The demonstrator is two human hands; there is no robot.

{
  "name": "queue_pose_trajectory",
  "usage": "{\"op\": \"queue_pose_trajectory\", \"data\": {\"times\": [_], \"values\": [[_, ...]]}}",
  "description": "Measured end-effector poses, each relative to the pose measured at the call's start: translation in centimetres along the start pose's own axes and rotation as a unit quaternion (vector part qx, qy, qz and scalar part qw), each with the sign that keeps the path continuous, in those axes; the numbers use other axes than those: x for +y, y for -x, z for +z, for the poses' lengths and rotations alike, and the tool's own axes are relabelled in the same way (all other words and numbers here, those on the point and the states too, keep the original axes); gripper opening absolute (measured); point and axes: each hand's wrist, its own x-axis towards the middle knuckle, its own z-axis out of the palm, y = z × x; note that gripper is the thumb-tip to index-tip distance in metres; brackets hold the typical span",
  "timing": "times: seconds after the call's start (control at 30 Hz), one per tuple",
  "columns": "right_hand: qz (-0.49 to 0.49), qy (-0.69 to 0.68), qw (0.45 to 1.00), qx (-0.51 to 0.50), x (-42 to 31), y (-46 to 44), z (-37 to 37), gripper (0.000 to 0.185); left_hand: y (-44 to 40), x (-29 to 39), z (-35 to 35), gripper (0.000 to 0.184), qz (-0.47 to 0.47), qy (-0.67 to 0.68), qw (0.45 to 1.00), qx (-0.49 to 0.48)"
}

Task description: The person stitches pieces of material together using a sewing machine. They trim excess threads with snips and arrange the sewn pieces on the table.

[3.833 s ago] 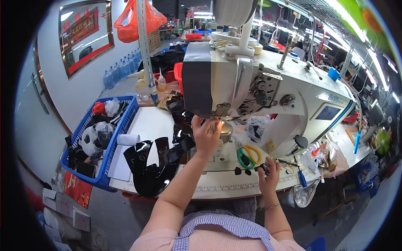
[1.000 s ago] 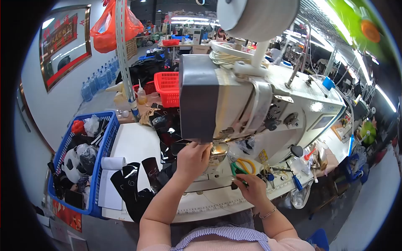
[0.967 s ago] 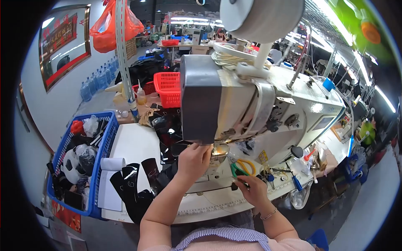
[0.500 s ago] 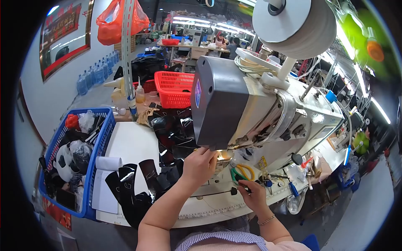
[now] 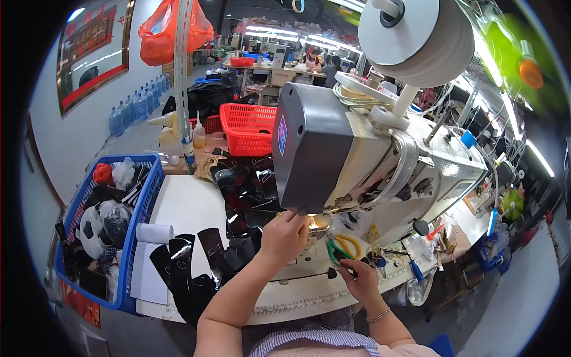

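Note:
A large white and grey sewing machine (image 5: 315, 149) stands in front of me. My left hand (image 5: 284, 238) is raised to the lit needle area under the machine's head. Its fingers are bent and pinched together, and whatever they grip is hidden. Lower right, my right hand (image 5: 361, 281) is closed at the table's front, with a small dark thing at its fingertips that I cannot make out. Just beyond it lie scissors (image 5: 351, 243) with yellow and green handles. Glossy black shoe-upper-like pieces (image 5: 250, 193) are heaped left of the machine, and more black pieces (image 5: 181, 262) lie nearer me.
A blue crate (image 5: 125, 250) full of bags and dark items stands left, beside a notepad (image 5: 148, 268). A red basket (image 5: 248, 143) sits behind the black pieces. A big white thread cone (image 5: 425, 47) towers above the machine. A blue-handled screwdriver (image 5: 416, 271) lies right.

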Motion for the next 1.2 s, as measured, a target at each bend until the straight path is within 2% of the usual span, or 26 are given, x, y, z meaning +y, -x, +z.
{"op": "queue_pose_trajectory", "data": {"times": [0.4, 0.5, 0.6, 0.7, 0.8, 0.9, 1.2], "values": [[0.015, -0.027, 0.999, -0.009, 0.2, 0.1, 0.4, 0.021, 0.0, 0.0, 0.0, 0.009, -0.001, 0.004, 1.000, -0.008], [-0.013, 0.003, 1.000, 0.026, 0.2, -0.5, 0.6, 0.022, 0.1, -0.1, 0.1, 0.008, -0.001, -0.002, 1.000, -0.006], [0.007, -0.024, 0.998, 0.049, -2.2, -2.7, -0.4, 0.021, 0.1, 0.0, 0.1, 0.006, 0.000, -0.009, 1.000, -0.005], [-0.108, -0.019, 0.986, 0.122, -2.4, -6.0, 1.0, 0.022, 0.3, -0.1, 0.2, 0.006, -0.001, -0.015, 1.000, -0.010], [-0.194, -0.010, 0.973, 0.129, -4.0, -9.4, 2.2, 0.027, 0.3, 0.0, 0.2, 0.008, -0.007, -0.021, 1.000, -0.015], [-0.239, 0.012, 0.964, 0.119, -4.1, -10.7, 3.3, 0.033, 0.2, 0.0, 0.2, 0.009, -0.005, -0.020, 1.000, -0.016], [-0.235, 0.027, 0.965, 0.111, -3.6, -11.4, 3.9, 0.027, 0.0, 0.5, 0.0, 0.010, -0.003, -0.025, 1.000, -0.013]]}}
